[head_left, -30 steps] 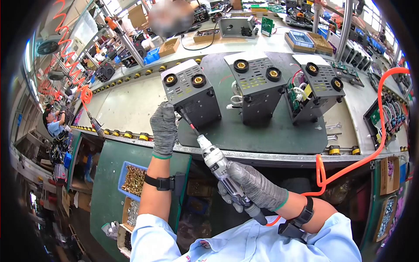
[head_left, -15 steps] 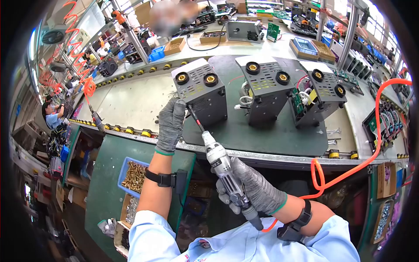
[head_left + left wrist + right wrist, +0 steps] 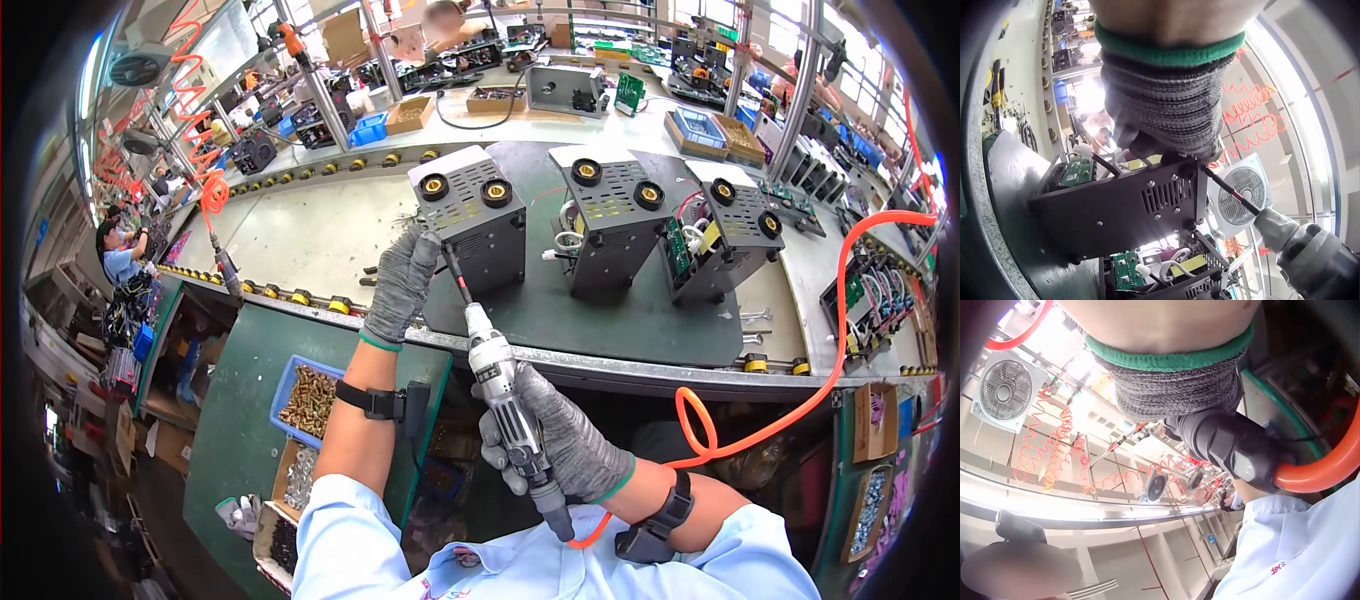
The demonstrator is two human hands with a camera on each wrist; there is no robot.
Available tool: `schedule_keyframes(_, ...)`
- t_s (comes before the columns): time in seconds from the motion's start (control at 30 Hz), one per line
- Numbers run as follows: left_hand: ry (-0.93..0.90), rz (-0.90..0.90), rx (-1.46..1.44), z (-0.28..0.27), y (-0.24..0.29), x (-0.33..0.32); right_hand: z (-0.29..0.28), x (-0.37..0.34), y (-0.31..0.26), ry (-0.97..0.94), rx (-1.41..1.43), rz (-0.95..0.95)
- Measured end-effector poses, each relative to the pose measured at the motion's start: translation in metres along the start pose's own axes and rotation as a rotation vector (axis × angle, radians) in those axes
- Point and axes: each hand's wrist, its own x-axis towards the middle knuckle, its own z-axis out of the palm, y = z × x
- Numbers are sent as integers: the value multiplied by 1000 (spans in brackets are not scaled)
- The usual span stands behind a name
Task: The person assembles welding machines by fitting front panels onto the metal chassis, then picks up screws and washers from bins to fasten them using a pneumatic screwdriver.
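Observation:
My gloved right hand (image 3: pixel 570 430) grips the body of a power screwdriver (image 3: pixel 497 375), which has an orange hose at its rear. Its long bit (image 3: pixel 1235 192) reaches an upper corner of the leftmost dark metal housing (image 3: pixel 487 240), as both the head and left wrist views show. At that same corner my gloved left hand (image 3: pixel 403 285) holds the housing's edge, with the fingertips (image 3: pixel 1207 150) close beside the bit's tip. The screw point is hidden there. In the right wrist view, the hose connector (image 3: pixel 1235 450) shows below the glove cuff.
Two more housings, a middle one (image 3: pixel 615 225) and a right one (image 3: pixel 722 240), stand on the green board (image 3: pixel 580 325). A blue bin (image 3: pixel 300 400) of brass-coloured fasteners sits at lower left. The orange hose (image 3: pixel 770 425) loops at right. Wrenches (image 3: pixel 755 327) lie beside the board.
The head view has shifted, so the housings sit lower and further right. The screwdriver's rear end has swung left, and the tool stands more upright. Its bit stays at the housing corner beside my left hand.

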Motion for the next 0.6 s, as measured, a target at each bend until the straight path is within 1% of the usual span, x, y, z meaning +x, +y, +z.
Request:
schedule_keyframes(0.03, 3, 2, -2, -1, 0, 0, 0, 0, 0, 0, -4, 1)
schedule_keyframes(0.1, -28, -49, 61, -4, -2, 1, 1, 1, -2, -16, 45, -2)
schedule_keyframes(0.17, -28, -34, 59, -6, -9, 3, 1, 0, -2, -17, 49, -3)
schedule_keyframes(0.33, -41, -6, 47, -6, -5, 3, 3, 0, -5, -20, 91, 20)
schedule_keyframes(0.43, -48, -41, 16, -6, -1, 3, 6, -1, -8, -19, 133, 31)
schedule_keyframes(0.5, -39, -106, -47, -5, 2, 3, 6, -1, -10, -37, 154, 36)
schedule_keyframes(0.53, -43, -105, -47, -3, 4, 3, 7, -1, -10, -36, 156, 32)
schedule_keyframes(0.6, -21, -149, -144, -1, 8, 2, 8, -1, -11, -41, 154, 33)
